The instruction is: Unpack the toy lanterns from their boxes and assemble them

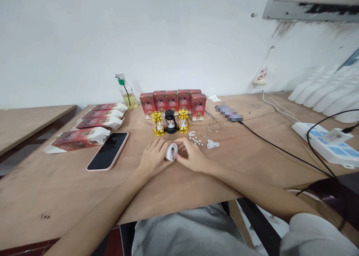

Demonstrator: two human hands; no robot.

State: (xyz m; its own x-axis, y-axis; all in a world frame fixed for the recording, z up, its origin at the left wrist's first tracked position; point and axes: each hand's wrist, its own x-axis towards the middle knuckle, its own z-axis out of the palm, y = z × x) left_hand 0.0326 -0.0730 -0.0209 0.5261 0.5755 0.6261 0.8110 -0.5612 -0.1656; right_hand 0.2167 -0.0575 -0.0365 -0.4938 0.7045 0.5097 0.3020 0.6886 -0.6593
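Note:
Both of my hands meet over the table around a small white round lantern base (171,151), its hollow open end turned toward my right. My left hand (153,156) wraps its fingers round one side of it. My right hand (193,157) pinches its rim, with the thumb at the opening. Just beyond stand two gold mini lanterns (158,126) and a black mini lantern (170,123) between them. To the right lie several button cells (195,139), small white pieces (212,144) and bent wire handles (210,129).
Red printed boxes (172,101) stand behind the lanterns. Opened red boxes (81,138) lie left, near a phone (108,151). A pump bottle (127,91) stands by the wall. A screwdriver (209,114), a cabled device (228,113) and a power strip (328,142) are on the right.

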